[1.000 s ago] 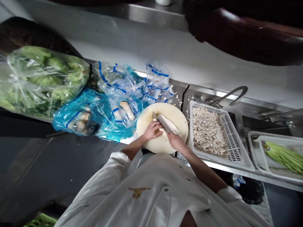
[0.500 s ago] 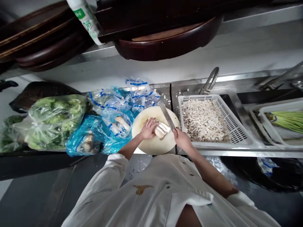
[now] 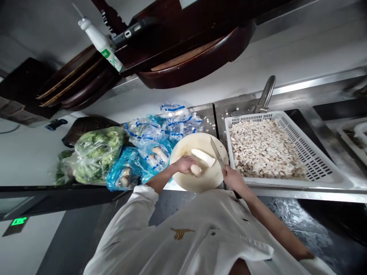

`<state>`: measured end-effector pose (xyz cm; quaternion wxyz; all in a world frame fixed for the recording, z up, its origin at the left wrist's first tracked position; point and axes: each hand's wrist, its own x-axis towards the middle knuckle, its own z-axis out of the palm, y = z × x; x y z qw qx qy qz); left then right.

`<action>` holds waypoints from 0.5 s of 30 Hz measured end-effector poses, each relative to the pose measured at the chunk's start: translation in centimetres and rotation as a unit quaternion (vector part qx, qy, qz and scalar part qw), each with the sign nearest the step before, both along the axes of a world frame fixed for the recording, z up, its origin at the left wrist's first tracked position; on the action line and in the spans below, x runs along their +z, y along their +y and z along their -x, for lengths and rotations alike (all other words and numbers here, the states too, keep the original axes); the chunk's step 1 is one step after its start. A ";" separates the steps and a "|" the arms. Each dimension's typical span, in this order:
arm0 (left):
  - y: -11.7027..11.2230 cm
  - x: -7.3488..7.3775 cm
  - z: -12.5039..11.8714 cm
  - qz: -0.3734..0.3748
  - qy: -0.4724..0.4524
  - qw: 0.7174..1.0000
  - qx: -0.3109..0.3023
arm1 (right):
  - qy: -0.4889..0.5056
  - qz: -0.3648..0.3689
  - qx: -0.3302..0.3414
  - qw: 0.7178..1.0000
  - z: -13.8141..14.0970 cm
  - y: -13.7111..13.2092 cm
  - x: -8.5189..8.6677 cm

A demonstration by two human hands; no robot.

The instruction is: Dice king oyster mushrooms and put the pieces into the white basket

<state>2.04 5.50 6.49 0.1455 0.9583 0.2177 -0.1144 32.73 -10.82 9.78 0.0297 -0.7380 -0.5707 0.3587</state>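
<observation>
On the round cutting board [image 3: 183, 183], my left hand [image 3: 185, 164] is closed around a piece of king oyster mushroom [image 3: 196, 170], whose end sticks out toward the right. Just behind it lies a long white mushroom slice [image 3: 203, 157], flat on the board and touched by neither hand. My right hand [image 3: 233, 178] grips the handle of a kitchen knife [image 3: 218, 152] at the board's right edge. The blade points away from me and to the left, apart from the mushroom.
Right of the board, a white perforated basket [image 3: 318, 164] holds chopped mushroom [image 3: 263, 149] beside a faucet [image 3: 266, 93]. To the left lie bagged whole mushrooms [image 3: 159, 153], a blue plastic bag [image 3: 117, 173] and bagged leafy greens [image 3: 99, 154]. A shelf with dark trays [image 3: 195, 67] hangs above.
My left hand has gone from lying over the sliced mushroom to grasping one piece, with a slice left behind it. The knife has moved off the mushroom's side. The view has turned left.
</observation>
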 end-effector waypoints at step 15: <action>0.0 -1.4 -1.4 0.012 -0.138 0.989 0.057 | -0.073 0.002 0.087 0.994 3.1 0.5 2.8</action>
